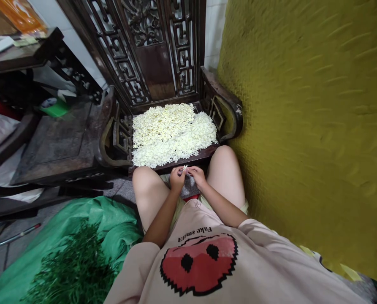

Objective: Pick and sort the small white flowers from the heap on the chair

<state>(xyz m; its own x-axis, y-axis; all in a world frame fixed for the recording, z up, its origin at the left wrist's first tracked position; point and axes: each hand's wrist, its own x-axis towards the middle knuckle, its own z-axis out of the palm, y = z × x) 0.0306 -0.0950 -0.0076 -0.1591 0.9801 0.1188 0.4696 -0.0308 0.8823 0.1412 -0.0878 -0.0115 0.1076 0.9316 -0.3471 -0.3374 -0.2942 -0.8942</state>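
Observation:
Between my knees, my left hand (177, 179) and my right hand (197, 175) meet at the fingertips. A small white flower (185, 168) shows at the pinched fingers of both. Just beyond them, a wide layer of white and pale yellow flowers (172, 133) covers the seat of a dark carved wooden chair (191, 159). Each hand is closed, and the flower's lower part is hidden by the fingers.
A green sack (112, 217) with leafy green stems (77, 261) lies at my left. A second dark wooden chair (58, 135) holds a green tape roll (53, 106). A yellow textured mat (305, 139) rises along my right side.

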